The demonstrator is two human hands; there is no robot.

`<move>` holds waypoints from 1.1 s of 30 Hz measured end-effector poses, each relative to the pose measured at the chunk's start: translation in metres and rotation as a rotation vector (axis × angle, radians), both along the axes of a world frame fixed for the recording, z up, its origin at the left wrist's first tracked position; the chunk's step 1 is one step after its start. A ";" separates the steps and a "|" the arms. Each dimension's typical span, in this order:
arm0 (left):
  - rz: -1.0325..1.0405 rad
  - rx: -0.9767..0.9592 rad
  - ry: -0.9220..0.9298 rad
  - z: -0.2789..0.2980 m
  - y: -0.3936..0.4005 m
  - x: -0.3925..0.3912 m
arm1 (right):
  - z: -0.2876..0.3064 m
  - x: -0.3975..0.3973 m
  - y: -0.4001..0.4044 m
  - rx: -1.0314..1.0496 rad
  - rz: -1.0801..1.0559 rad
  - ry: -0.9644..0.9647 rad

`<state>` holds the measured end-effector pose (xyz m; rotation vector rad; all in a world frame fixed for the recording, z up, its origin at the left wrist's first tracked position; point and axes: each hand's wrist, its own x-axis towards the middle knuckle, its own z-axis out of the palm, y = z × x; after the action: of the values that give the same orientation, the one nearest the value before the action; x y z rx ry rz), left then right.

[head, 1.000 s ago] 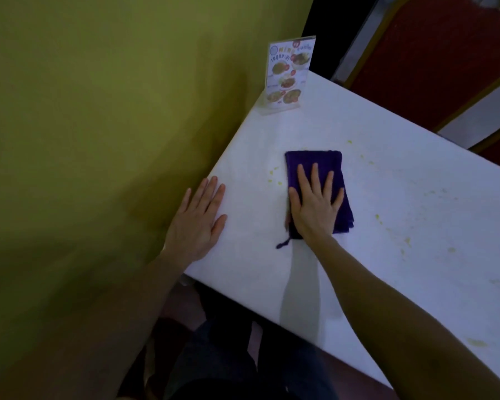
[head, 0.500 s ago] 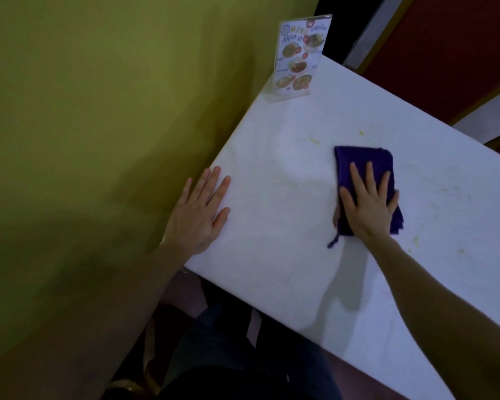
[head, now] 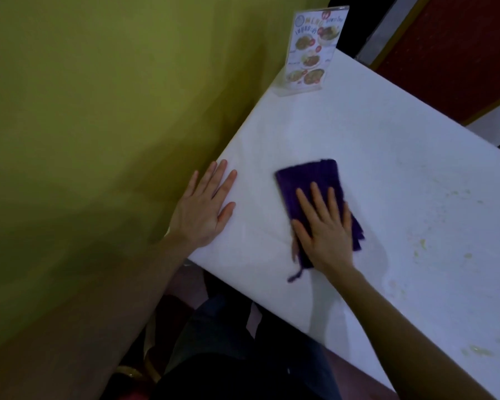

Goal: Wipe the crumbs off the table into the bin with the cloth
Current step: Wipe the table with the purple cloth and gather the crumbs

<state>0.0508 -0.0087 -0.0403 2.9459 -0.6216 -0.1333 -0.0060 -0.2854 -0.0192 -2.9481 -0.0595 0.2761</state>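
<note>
A folded purple cloth [head: 306, 180] lies flat on the white table [head: 401, 157], a short way in from the near edge. My right hand [head: 325, 229] presses down on it with fingers spread and the thumb at its left edge. My left hand [head: 205, 206] rests flat on the table's near left corner, fingers apart, holding nothing. Yellowish crumbs and smears [head: 422, 245] lie to the right of the cloth, and more crumbs [head: 479, 350] sit near the front edge. No bin is in view.
A clear menu stand [head: 309, 53] stands at the far left corner of the table. A yellow-green wall [head: 98, 125] runs along the table's left side. A red chair back [head: 459, 47] is behind the table. My dark-trousered legs [head: 228, 342] are under the near edge.
My right hand slid the cloth to the right across the table, then back left toward my left hand. The crumbs beside the cloth a second ago no longer show. My left hand stayed put.
</note>
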 end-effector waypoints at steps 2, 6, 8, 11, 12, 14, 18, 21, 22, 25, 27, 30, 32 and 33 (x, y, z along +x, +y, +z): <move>-0.005 -0.004 0.002 0.000 0.000 0.000 | 0.002 -0.004 -0.037 -0.041 -0.149 0.007; -0.004 -0.011 -0.002 0.001 0.000 0.001 | 0.006 0.050 -0.076 -0.051 -0.380 0.034; -0.002 -0.003 -0.012 0.000 0.001 0.000 | 0.005 0.091 -0.068 -0.033 -0.421 0.012; -0.001 0.002 -0.018 -0.002 0.002 -0.001 | 0.002 0.139 -0.027 0.003 -0.444 -0.003; 0.002 0.001 -0.023 -0.003 0.002 -0.001 | 0.000 0.148 -0.008 0.014 -0.424 -0.003; 0.005 0.001 -0.033 -0.003 0.002 -0.001 | 0.000 0.150 0.032 0.016 -0.335 -0.016; -0.006 0.012 -0.035 -0.003 0.002 -0.003 | -0.004 0.100 0.081 -0.014 -0.025 -0.026; -0.002 0.001 -0.026 -0.001 0.001 -0.002 | -0.002 0.047 0.066 0.010 0.088 0.001; -0.003 0.001 -0.024 -0.001 0.001 -0.002 | -0.002 0.029 0.054 0.007 0.097 0.008; 0.001 0.003 -0.027 -0.001 0.001 -0.002 | -0.001 -0.006 0.008 -0.031 0.010 -0.005; 0.004 -0.005 -0.023 -0.001 0.001 -0.002 | 0.001 -0.003 -0.022 -0.062 -0.126 0.005; 0.001 -0.006 -0.027 -0.002 0.001 -0.001 | 0.002 0.036 -0.043 -0.039 -0.305 -0.001; 0.001 -0.004 -0.025 -0.003 0.002 -0.001 | 0.002 0.072 -0.033 -0.008 -0.365 -0.022; 0.000 -0.002 -0.023 -0.003 0.002 -0.001 | 0.001 0.087 -0.022 0.000 -0.365 -0.031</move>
<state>0.0495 -0.0068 -0.0437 2.9498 -0.6240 -0.0986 0.0809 -0.3069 -0.0184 -2.8878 0.4684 0.1763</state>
